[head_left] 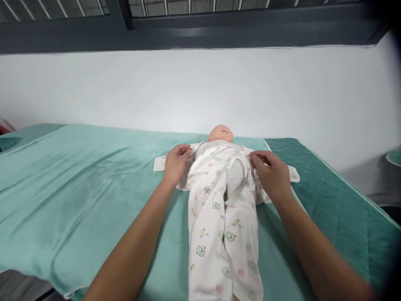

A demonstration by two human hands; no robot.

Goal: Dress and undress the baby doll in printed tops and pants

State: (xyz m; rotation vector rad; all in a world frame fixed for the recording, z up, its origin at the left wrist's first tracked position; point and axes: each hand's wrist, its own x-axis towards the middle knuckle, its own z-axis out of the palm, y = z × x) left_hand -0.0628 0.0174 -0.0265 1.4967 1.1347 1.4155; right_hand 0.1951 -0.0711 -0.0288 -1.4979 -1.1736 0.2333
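A baby doll lies on its back, its bald head (pixel 221 133) at the far end. Its lower body and legs are in white baby pants (pixel 209 225) printed with green animals and pink dots. An oval opening shows plain white cloth (pixel 235 179) beneath. White sleeves stretch out sideways, with a left cuff (pixel 159 163) and a right cuff (pixel 293 174). At the upper left edge of the printed cloth, my left hand (pixel 177 164) has thumb and fingertips pinched together. My right hand (pixel 272 172) pinches the opposite edge. The fingertips partly hide the cloth they hold.
A light green sheet (pixel 78 188) with wrinkles covers the bed under the doll. Darker quilted padding (pixel 332 200) lies at the right. Behind stands a white wall (pixel 125 92), below a dark window frame (pixel 234 31) with metal bars.
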